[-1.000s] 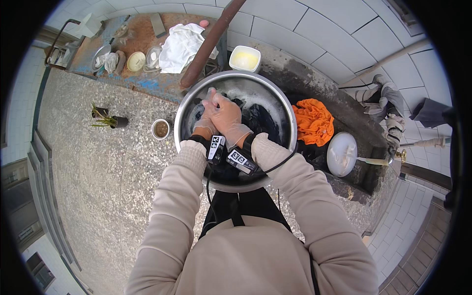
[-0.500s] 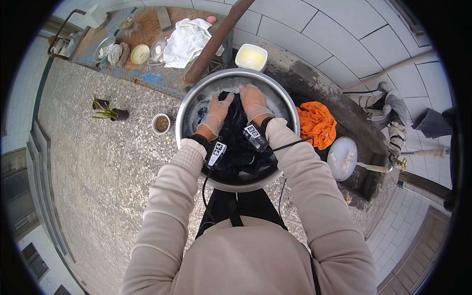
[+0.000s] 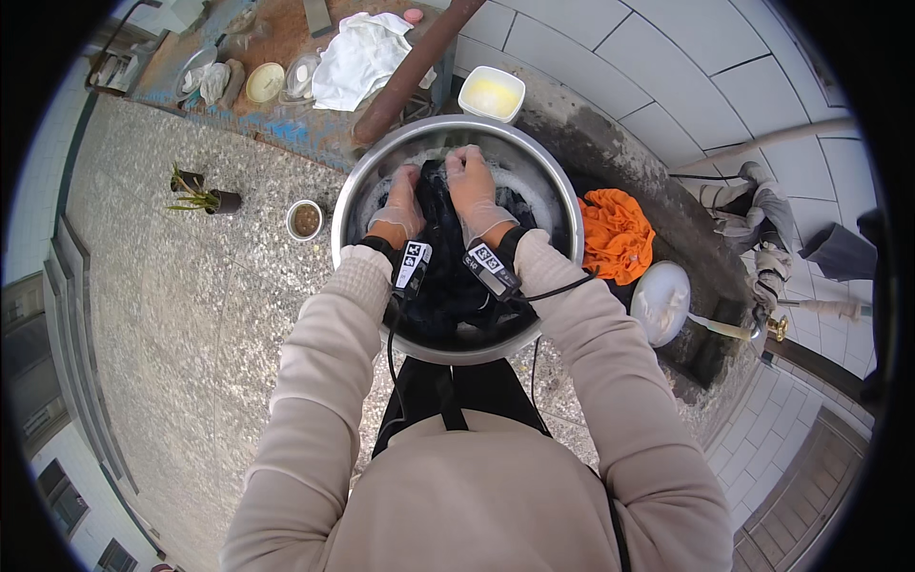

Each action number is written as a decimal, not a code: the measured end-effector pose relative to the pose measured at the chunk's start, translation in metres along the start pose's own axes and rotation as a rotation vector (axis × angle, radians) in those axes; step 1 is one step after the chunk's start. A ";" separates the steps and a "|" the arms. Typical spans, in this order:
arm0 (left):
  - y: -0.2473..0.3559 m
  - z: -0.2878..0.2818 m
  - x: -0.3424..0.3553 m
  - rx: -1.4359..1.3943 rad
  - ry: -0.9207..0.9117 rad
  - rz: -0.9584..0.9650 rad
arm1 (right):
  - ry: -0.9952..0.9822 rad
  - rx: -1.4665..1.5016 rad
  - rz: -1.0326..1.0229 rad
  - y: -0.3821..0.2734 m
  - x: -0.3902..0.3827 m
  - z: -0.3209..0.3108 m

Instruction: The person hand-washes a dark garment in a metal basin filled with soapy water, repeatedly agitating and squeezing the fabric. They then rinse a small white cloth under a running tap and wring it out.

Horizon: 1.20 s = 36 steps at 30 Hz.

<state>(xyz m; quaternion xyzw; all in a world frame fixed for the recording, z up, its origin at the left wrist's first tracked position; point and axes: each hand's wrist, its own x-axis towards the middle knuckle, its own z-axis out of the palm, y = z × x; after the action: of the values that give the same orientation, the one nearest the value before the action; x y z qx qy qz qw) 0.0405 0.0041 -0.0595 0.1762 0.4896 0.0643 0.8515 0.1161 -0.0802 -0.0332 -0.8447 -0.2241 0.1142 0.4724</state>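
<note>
A steel basin holds dark wet fabric in soapy water. Both hands wear thin clear gloves, with black-and-white marked devices at the wrists. My left hand is closed on the dark fabric at the left of the basin. My right hand, fingers bent, grips the fabric just right of it near the back. Orange cloth lies crumpled right of the basin in a dark concrete trough, beside a white oval lid-like item. A white square tub of pale yellow stuff stands behind the basin.
A worn ledge at back left holds white cloth and dishes, crossed by a rusty pipe. A small cup and potted plants stand left. A brass tap and wrapped pipes are right.
My hands were clasped together about a second ago; they have separated and now sit apart on the dark fabric. Both moved slightly toward the back of the basin since the first frame.
</note>
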 end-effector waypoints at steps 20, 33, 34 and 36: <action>-0.023 0.013 -0.051 0.247 -0.032 0.095 | -0.172 -0.061 -0.039 -0.043 -0.038 -0.035; 0.002 -0.031 -0.103 1.564 -0.007 0.537 | -0.622 -0.678 -0.610 0.000 -0.115 -0.073; -0.001 -0.028 -0.109 1.679 0.059 0.611 | -0.682 -0.684 -0.600 -0.001 -0.117 -0.073; -0.009 -0.021 -0.123 1.743 0.001 0.860 | -0.807 -0.533 -0.498 0.001 -0.106 -0.075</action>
<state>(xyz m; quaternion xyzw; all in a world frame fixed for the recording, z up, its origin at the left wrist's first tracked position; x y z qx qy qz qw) -0.0406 -0.0338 0.0274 0.9089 0.2595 -0.0150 0.3260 0.0539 -0.1884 0.0035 -0.7457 -0.6021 0.2532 0.1312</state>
